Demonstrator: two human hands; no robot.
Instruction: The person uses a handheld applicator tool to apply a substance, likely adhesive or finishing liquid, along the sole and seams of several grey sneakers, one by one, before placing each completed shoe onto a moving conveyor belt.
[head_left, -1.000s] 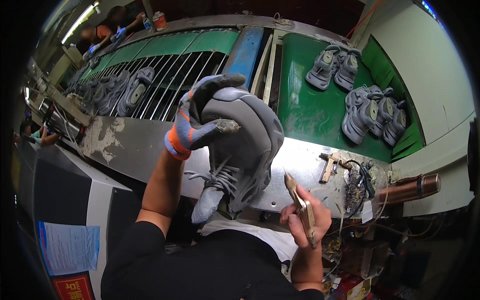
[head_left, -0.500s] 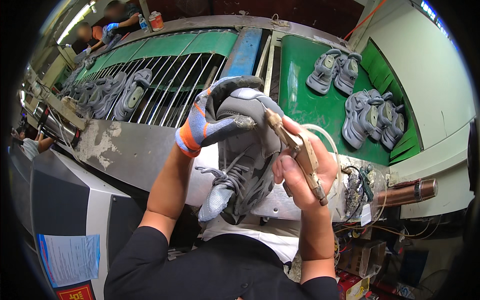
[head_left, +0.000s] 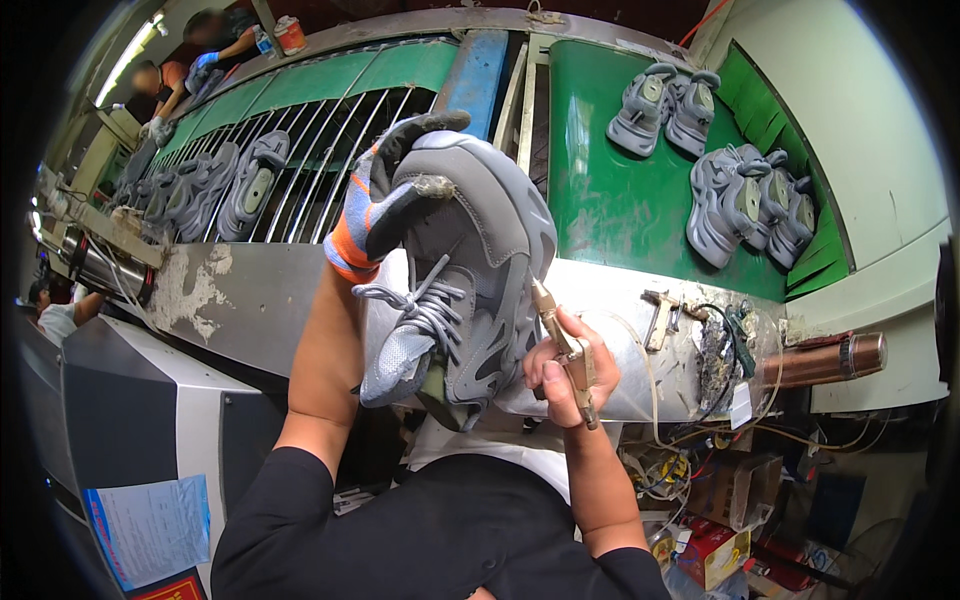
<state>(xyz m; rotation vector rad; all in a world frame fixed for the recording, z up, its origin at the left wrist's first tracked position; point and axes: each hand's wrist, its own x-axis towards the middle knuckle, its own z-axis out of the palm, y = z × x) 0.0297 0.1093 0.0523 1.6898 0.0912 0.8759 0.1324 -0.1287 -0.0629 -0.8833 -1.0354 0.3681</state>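
A grey sneaker [head_left: 497,220] is tilted in front of me, heel up and toe down, with its laces facing left. My left hand [head_left: 385,195], in a blue, orange and black work glove, grips it by the heel, the thumb at the collar and the fingers behind the sole. Bare-skinned, my right hand [head_left: 575,375] is closed around a small brass-coloured spray gun [head_left: 566,340]. The gun's pointed nozzle is close to the side of the sole; I cannot tell whether it touches.
Several grey sneakers [head_left: 725,205] stand on a green conveyor belt [head_left: 585,190] at right, others [head_left: 252,190] on a metal rod rack at left. A second spray gun [head_left: 660,318] lies on the metal bench near a copper-coloured flask [head_left: 830,360]. Two people work at far left.
The sneaker has shifted left with my left hand. My right hand and the spray gun have moved down, from the heel to the side of the sole.
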